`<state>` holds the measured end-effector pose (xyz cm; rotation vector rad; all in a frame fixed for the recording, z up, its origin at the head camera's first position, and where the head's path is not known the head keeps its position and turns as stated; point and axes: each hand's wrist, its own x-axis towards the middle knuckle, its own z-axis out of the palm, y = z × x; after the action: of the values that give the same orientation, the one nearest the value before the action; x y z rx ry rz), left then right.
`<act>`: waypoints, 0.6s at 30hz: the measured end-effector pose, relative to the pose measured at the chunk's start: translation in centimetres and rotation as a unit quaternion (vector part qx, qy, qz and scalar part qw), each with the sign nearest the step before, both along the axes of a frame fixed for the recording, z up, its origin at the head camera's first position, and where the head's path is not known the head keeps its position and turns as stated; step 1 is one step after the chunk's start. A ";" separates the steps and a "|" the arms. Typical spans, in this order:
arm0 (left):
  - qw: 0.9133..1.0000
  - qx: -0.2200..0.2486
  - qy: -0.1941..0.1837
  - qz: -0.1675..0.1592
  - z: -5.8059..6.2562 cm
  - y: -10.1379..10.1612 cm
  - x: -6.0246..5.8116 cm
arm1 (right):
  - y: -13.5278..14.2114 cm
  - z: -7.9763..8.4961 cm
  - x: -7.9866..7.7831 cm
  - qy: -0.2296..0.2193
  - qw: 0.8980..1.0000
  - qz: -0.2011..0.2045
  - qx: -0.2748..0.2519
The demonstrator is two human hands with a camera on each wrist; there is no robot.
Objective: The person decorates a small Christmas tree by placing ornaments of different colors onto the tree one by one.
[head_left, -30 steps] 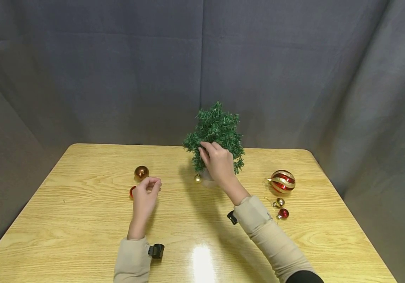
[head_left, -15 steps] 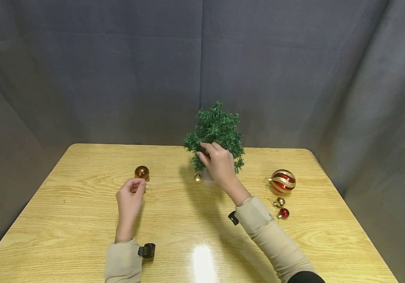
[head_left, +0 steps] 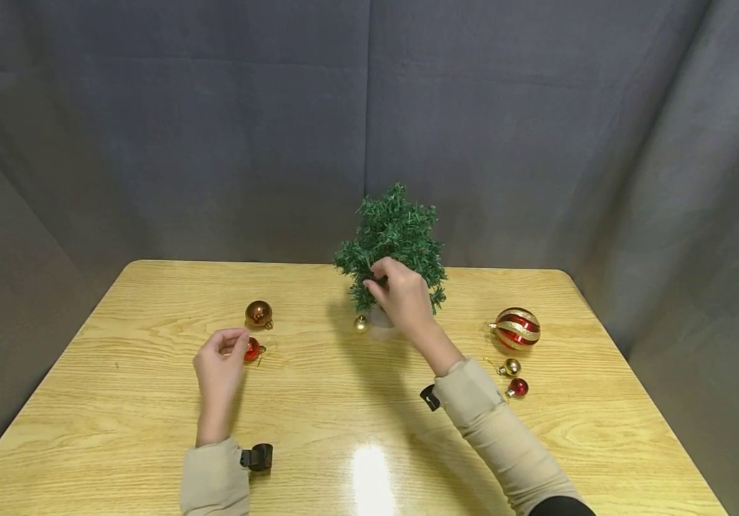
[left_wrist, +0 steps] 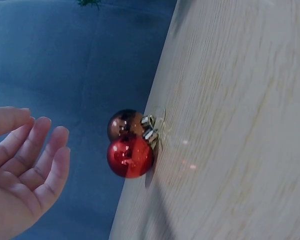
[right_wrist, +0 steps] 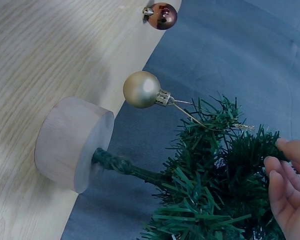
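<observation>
My left hand (head_left: 219, 362) is above the table at left, its fingers (left_wrist: 55, 170) loosely bent around nothing. Beside it lie a shiny red bauble (head_left: 252, 350) and a brown bauble (head_left: 259, 314), each with a metal cap. My right hand (head_left: 404, 294) is at the front of a small artificial Christmas tree (head_left: 401, 222), thumb and index finger curved with a gap between them. The right wrist view shows its fingertips (right_wrist: 285, 145) against the branch needles. A matte gold bauble (right_wrist: 142, 90) hangs by its cord from a lower branch, beside the pale round base (right_wrist: 65, 142).
On the table's right lie a large red-and-gold striped bauble (head_left: 516, 329), a small gold bauble (head_left: 511, 368) and a small dark red bauble (head_left: 518, 388). A grey curtain (head_left: 246, 143) stands behind the wooden table (head_left: 330, 444).
My left hand has drawn away to the left, uncovering the red bauble and its cord. My right hand has stayed at the tree, shifting slightly.
</observation>
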<state>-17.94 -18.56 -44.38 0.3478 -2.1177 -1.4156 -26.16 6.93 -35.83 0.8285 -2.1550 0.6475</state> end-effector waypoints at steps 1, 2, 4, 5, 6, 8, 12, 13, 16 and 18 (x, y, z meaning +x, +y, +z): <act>1.000 0.000 -0.002 0.001 0.0 -0.1 0.0 | 0.0 0.0 0.0 -0.001 1.000 0.001 0.001; 1.000 0.000 -0.006 0.003 0.0 -0.2 0.0 | 0.0 0.1 0.1 -0.002 1.000 0.003 0.002; 1.000 -0.001 -0.011 0.005 0.0 -0.5 0.1 | 0.1 0.1 0.1 -0.005 1.000 0.006 0.006; 1.000 -0.001 -0.016 0.005 0.0 -0.6 0.1 | 0.1 0.1 0.2 -0.007 1.000 0.008 0.007; 1.000 0.000 -0.020 0.003 0.0 -0.7 0.1 | 0.1 0.1 0.2 -0.009 1.000 0.009 0.009; 1.000 0.000 -0.031 0.000 0.0 -0.9 0.2 | 0.2 0.1 0.2 -0.015 1.000 0.010 0.014; 0.999 0.001 -0.053 -0.004 -0.1 -1.3 0.4 | 0.3 0.2 0.2 -0.028 0.999 0.011 0.024; 0.998 -0.002 -0.059 -0.003 -0.1 -1.4 0.4 | 0.3 0.2 0.2 -0.031 0.999 0.012 0.025; 0.997 -0.003 -0.073 -0.005 -0.2 -1.6 0.4 | 0.3 0.2 0.2 -0.035 0.999 0.013 0.030; 0.996 -0.004 -0.086 -0.013 -0.2 -1.7 0.5 | 0.3 0.2 0.2 -0.037 0.999 0.012 0.031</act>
<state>-17.47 -20.31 -44.60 0.4550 -2.2712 -1.4355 -25.92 7.25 -35.64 0.8769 -2.2436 0.6356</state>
